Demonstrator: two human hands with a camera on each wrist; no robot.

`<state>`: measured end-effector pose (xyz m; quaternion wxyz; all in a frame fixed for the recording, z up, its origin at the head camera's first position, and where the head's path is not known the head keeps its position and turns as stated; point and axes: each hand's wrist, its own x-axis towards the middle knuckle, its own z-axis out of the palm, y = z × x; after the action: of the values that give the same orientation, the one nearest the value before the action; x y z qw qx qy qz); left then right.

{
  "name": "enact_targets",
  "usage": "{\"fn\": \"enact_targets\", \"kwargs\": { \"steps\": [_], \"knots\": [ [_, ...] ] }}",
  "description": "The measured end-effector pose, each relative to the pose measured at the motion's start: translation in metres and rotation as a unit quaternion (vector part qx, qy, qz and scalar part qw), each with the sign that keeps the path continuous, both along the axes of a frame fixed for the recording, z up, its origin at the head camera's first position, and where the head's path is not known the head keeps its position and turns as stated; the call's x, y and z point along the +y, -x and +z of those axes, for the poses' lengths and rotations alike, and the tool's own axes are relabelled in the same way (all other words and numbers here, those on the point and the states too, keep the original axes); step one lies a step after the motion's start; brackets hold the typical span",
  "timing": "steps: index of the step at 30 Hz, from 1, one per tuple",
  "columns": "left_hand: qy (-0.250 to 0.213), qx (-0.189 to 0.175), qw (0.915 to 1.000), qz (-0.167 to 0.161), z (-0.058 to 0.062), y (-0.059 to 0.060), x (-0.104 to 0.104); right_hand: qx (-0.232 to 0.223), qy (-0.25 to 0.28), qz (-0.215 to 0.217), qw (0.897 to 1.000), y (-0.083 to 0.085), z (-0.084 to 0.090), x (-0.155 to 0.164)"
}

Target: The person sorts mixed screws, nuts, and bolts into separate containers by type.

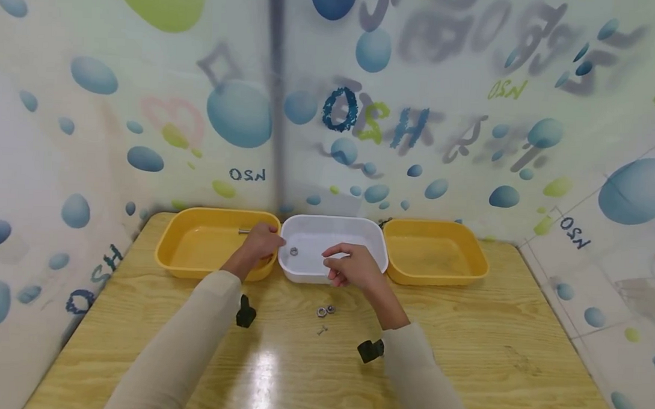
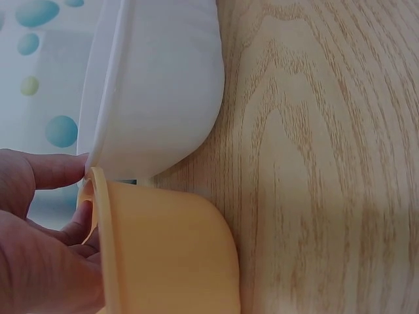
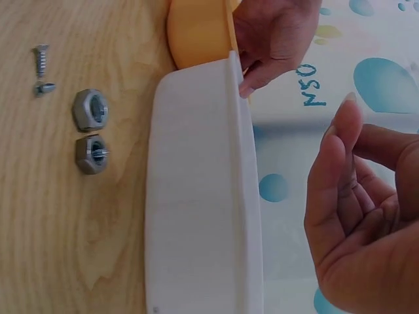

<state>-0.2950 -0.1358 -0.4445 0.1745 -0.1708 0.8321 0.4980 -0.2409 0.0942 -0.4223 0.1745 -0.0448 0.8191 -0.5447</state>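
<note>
Under bubble-print walls [image 1: 147, 102], wooden table [image 1: 463, 353].

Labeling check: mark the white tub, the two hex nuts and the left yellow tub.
white tub [image 1: 377, 242]: head view, right wall.
two hex nuts [image 3: 90, 110]: right wrist view, face of the upper nut.
left yellow tub [image 1: 166, 250]: head view, left rim.

Left hand [image 2: 39, 242] fingers at the yellow tub [image 2: 170, 255] rim; white tub [image 2: 157, 85] just beside.
</note>
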Motion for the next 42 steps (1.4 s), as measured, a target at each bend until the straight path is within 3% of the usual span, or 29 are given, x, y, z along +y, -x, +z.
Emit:
{"fn": "enact_targets", "kwargs": {
  "steps": [13,21,28,42],
  "knots": [
    [0.006,0.007,1.0000,-0.001,-0.001,0.001,0.003,-0.028,0.007,0.037,0.999,-0.019,-0.027,0.009],
    [0.008,-0.010,0.9999,0.008,0.002,0.006,0.005,-0.049,-0.012,0.048,0.998,-0.024,-0.046,0.012],
    [0.014,-0.014,0.9997,0.012,-0.003,0.011,0.005,-0.060,-0.012,0.057,0.996,-0.029,-0.061,0.012],
    [0.008,-0.006,0.9998,0.018,-0.001,0.003,0.001,-0.076,-0.040,0.068,0.994,-0.034,-0.085,0.007]
  ]
}}
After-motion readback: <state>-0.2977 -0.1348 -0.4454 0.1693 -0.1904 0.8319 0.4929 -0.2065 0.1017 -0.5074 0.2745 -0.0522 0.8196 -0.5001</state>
